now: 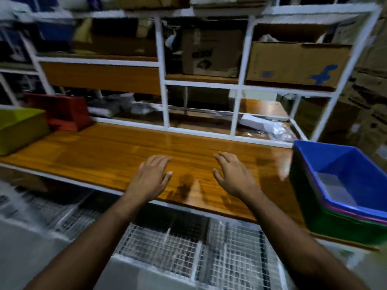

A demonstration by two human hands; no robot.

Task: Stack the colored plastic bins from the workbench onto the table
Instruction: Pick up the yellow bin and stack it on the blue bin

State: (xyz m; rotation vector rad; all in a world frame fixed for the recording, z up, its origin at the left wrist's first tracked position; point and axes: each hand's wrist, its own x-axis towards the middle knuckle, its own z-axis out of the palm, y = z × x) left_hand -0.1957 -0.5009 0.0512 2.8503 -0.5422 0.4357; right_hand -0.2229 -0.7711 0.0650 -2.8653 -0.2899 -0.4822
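Both my hands hover empty over the tabletop (109,151).
My left hand (151,176) and right hand (234,176) are spread wide; the nested bins (345,206) sit to my right, the yellow-green bin (18,130) and the red bin (62,114) to my left.

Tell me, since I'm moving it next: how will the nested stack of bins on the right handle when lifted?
The nested stack of blue, purple and green plastic bins looks rigid, so it probably won't flex. Three shells together likely weigh more than one bin, though the top one seems empty. Gripped only by the blue rim, the top bin may slide out; holding the green bottom bin seems safer.
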